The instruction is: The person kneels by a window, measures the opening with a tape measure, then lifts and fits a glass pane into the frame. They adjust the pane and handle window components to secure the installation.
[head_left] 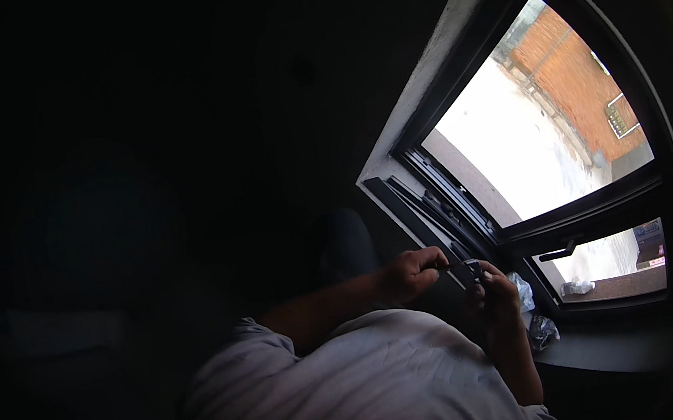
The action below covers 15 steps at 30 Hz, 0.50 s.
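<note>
Room very dark; most of the left half unreadable. Biggest thing: the window on the right, dark frame (586, 202), tilted in view, two glazed parts. Through the larger part: overexposed pale ground (511, 151), then an orange wall (564, 71). Below the smaller part, a grey sill (614, 351).

Person faces the window corner, light grey shirt (387, 377) filling the bottom middle. Bent knee or leg (347, 246) just past the left forearm, mostly lost in shadow.

Long dark strips (407, 215) lie along the window's left edge, beyond the hands, not touched.

Both hands raised in front of the shirt, close together, a narrow gap between. Left hand (411, 276): fingers curled, thumb and fingertips pinched on the near end of a small dark piece (466, 268). Right hand (496, 287): fingers bent narrow around the piece's other end. So the piece sits between the hands, off the sill; exact shape can't be told, too dark and small.

Clear plastic bag (521, 292) just beside the right hand, dark plastic bag (542, 333) below it. Black window handle (557, 252) on the smaller part.
</note>
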{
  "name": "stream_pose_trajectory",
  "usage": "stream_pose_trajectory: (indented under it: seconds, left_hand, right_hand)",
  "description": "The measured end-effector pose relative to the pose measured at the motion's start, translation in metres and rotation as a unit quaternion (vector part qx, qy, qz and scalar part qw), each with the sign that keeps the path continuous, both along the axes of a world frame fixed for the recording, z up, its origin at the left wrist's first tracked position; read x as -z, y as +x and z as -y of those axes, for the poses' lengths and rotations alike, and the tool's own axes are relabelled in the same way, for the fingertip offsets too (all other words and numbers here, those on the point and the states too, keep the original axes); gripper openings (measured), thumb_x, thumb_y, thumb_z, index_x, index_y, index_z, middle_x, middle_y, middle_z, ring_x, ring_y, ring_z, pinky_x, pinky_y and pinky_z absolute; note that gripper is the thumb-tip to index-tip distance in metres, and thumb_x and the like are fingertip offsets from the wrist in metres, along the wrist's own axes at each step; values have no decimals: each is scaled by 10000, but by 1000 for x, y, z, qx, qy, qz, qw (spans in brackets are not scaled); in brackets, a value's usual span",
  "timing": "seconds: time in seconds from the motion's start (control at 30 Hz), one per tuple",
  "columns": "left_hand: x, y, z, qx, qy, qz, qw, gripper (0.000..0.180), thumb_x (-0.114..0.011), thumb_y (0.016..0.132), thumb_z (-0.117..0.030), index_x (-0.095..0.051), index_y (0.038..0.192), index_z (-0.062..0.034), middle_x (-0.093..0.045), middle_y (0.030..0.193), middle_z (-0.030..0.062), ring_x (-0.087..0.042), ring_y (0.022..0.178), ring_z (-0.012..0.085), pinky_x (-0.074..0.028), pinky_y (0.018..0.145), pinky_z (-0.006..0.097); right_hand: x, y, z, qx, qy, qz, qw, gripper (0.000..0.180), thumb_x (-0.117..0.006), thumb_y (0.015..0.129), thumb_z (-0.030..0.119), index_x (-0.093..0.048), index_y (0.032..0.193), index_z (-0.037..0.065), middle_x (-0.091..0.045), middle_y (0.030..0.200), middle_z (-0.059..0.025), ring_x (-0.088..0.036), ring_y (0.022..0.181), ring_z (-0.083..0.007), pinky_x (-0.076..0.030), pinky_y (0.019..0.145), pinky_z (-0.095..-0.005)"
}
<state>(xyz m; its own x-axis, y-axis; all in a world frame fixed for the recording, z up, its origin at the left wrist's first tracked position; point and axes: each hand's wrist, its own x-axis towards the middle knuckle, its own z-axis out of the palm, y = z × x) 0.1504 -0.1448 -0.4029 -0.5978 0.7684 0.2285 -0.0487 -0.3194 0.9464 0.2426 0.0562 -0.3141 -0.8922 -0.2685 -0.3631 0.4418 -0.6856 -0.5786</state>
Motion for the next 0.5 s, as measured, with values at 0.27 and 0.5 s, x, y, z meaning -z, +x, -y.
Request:
stream_pose_trajectory:
  seconds: [0.27, 0.5]
  left_hand:
    - [-16, 3, 15, 65, -68, -83, 992, 242, -558, 953, -233, -603, 1023, -5, -636, 857, 85, -602, 792, 138, -485, 711, 308]
    - [-18, -7, 25, 152, -80, -33, 985, 272, -579, 904, -170, -611, 1085, 31, -664, 988, 148, -638, 921, 190, -506, 828, 327]
  right_hand:
    - [-8, -3, 35, 79, 273, -140, 949, 663, -595, 844, 79, -332, 1452, 62, -544, 1259, -197, -638, 982, -236, -545, 754, -311]
    - [16, 1, 37, -76, 411, -113, 902, 645, -499, 758, -48, -435, 1393, 48, -469, 1340, -176, -529, 1188, -239, -425, 1018, -347]
